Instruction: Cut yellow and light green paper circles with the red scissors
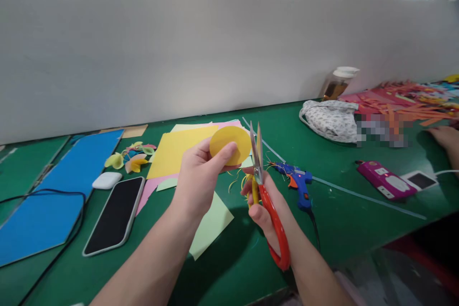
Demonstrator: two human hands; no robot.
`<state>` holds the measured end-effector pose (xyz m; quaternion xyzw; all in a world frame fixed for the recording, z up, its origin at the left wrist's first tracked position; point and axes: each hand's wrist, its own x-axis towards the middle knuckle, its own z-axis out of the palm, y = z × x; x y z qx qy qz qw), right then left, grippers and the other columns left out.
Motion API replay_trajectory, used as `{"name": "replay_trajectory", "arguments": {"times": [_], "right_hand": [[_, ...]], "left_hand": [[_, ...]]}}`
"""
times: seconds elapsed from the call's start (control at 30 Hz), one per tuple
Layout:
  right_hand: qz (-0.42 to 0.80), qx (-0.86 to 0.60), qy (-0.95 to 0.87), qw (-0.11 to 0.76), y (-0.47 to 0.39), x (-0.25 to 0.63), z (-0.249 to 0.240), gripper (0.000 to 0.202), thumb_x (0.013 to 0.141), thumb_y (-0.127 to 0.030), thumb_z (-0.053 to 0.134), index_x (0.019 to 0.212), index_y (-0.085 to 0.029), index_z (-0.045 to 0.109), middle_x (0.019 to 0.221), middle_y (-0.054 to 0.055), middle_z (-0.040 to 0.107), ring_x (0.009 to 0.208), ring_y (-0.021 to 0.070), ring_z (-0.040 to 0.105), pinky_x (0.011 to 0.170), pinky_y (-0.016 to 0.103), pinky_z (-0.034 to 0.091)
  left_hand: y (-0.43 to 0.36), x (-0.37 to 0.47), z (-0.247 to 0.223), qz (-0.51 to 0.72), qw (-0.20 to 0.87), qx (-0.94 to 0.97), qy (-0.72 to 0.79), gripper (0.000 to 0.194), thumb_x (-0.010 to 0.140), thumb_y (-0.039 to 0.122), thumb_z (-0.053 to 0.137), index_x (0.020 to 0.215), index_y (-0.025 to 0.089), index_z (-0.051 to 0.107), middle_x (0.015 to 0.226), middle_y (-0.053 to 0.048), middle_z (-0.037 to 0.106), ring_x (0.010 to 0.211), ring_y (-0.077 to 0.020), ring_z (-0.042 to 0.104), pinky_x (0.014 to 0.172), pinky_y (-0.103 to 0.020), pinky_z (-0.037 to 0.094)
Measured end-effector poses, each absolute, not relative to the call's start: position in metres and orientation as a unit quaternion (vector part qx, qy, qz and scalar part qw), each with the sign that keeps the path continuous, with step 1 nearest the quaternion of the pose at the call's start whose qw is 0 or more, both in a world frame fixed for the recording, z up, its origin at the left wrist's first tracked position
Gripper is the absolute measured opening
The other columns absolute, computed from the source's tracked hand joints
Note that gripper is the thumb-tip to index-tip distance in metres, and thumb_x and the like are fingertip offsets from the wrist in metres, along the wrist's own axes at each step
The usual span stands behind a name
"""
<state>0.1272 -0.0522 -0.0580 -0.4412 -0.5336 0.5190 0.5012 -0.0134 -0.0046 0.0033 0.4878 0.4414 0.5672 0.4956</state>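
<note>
A round yellow paper disc [236, 139] is pinched between the thumb and fingers of my left hand [201, 172], above the paper sheets. My right hand [267, 201] holds scissors [274, 222] with red and yellow handles. Their blades point up and stand slightly apart, just right of the disc. Under my left hand lie a yellow sheet [172, 150], pink paper [152, 190] and a pale green sheet [211, 224]. Thin yellow strips [246, 185] show near my right fingers.
A phone [116, 215], white case [106, 180], paper flowers [134, 157] and blue board [60, 208] are at left. Right are a blue glue gun [299, 179], cloth pouch [332, 119], jar [339, 83], purple box [385, 179] and another person's hand [444, 138]. A white partition [215, 52] stands behind.
</note>
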Motion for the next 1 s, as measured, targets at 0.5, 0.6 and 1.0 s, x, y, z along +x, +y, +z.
{"name": "replay_trajectory", "arguments": {"times": [0.5, 0.6, 1.0], "right_hand": [[0.514, -0.443, -0.548, 0.489, -0.0517, 0.1281, -0.057, 0.081, 0.066, -0.085, 0.057, 0.121, -0.026, 0.052, 0.084, 0.0, 0.052, 0.064, 0.0147, 0.044, 0.06, 0.03, 0.04], [0.505, -0.451, -0.553, 0.485, -0.0516, 0.1277, -0.056, 0.082, 0.066, -0.086, 0.056, 0.12, -0.025, 0.053, 0.083, 0.0, 0.051, 0.064, 0.0148, 0.046, 0.061, 0.031, 0.04], [0.512, -0.46, -0.538, 0.487, -0.0525, 0.1259, -0.0521, 0.084, 0.062, -0.088, 0.056, 0.117, -0.024, 0.054, 0.082, 0.001, 0.05, 0.068, 0.0164, 0.048, 0.061, 0.031, 0.04]], "left_hand": [[-0.0071, -0.0064, 0.005, 0.571, 0.463, 0.512, 0.444, 0.024, 0.077, 0.037, 0.075, 0.091, 0.018, 0.073, 0.081, -0.003, 0.072, 0.074, -0.0163, 0.067, 0.068, -0.027, 0.059], [-0.0073, -0.007, 0.0052, 0.572, 0.461, 0.511, 0.447, 0.022, 0.077, 0.036, 0.075, 0.09, 0.018, 0.074, 0.079, -0.002, 0.072, 0.073, -0.0157, 0.066, 0.067, -0.026, 0.058], [-0.0067, -0.0051, 0.003, 0.589, 0.445, 0.515, 0.436, 0.021, 0.076, 0.034, 0.075, 0.087, 0.016, 0.074, 0.076, -0.002, 0.07, 0.066, -0.0134, 0.065, 0.061, -0.025, 0.059]]}}
